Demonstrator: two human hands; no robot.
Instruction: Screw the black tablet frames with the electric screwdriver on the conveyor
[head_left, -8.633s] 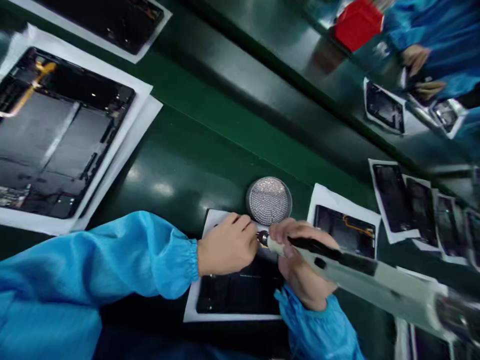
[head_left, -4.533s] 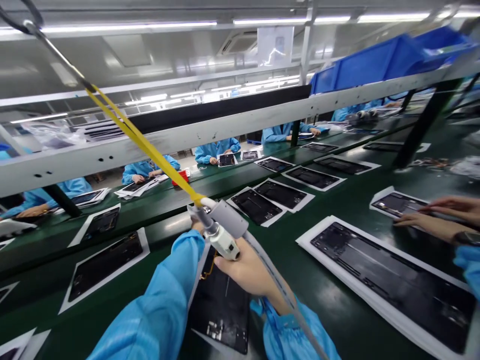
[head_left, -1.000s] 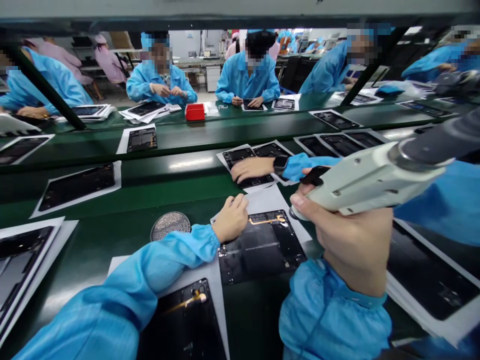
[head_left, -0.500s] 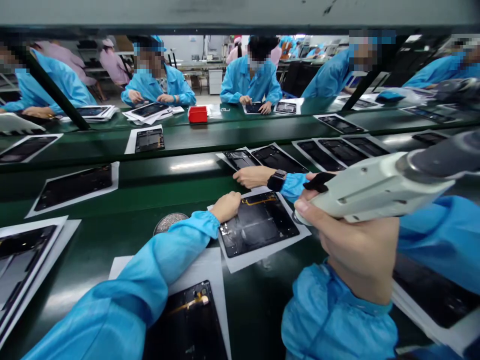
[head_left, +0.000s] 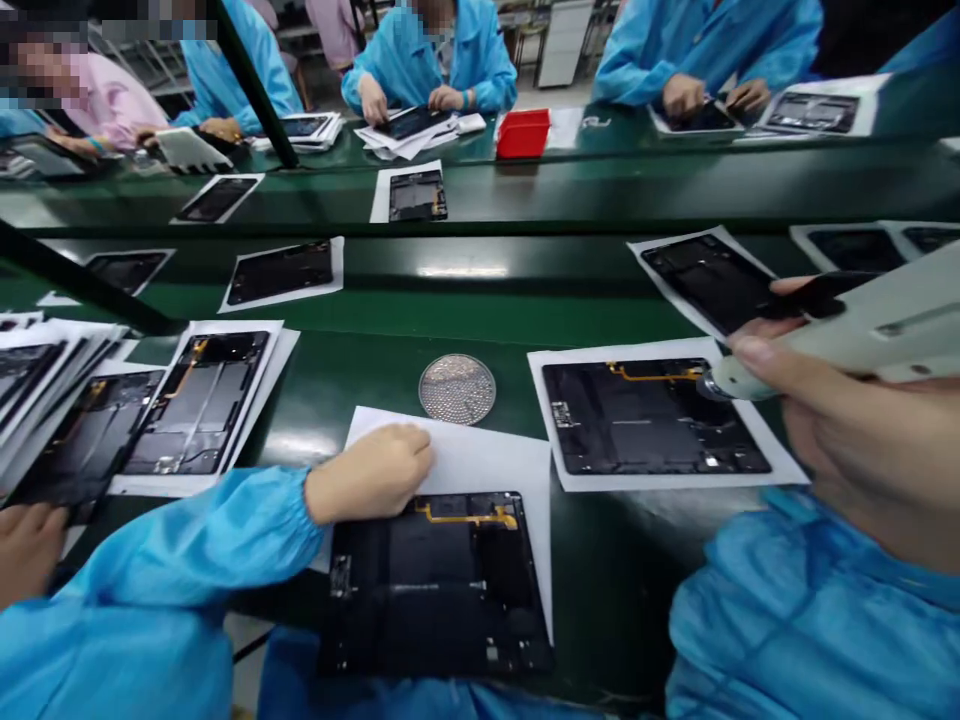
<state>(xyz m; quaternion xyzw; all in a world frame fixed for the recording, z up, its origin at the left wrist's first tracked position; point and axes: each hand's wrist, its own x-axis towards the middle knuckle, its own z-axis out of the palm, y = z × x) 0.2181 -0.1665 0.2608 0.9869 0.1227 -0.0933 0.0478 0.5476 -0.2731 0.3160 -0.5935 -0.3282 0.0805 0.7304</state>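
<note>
My right hand (head_left: 862, 410) is wrapped round a pale grey electric screwdriver (head_left: 907, 315). Its tip is over the upper right part of a black tablet housing (head_left: 645, 425) with an orange flex cable, lying on white paper; I cannot tell whether it touches. My left hand (head_left: 375, 470) is closed, its fingers curled over a white sheet (head_left: 480, 455) at the upper left corner of a nearer tablet housing (head_left: 442, 590). What those fingers hold, if anything, is hidden. Just beyond my left hand stands a round metal dish (head_left: 457, 389) of small shiny pieces.
Several housings on paper are stacked at the left (head_left: 199, 400), beside another person's hand (head_left: 30, 550). More housings (head_left: 281, 272) lie on the green belt (head_left: 480, 310). Across the line, people in blue work near a red bin (head_left: 523, 134). A dark post slants at the left.
The view has swung left and down. My left hand has gone from the right housing to the nearer one. The screwdriver's tip is now over the right housing; the co-worker's watch-wearing hand has left view.
</note>
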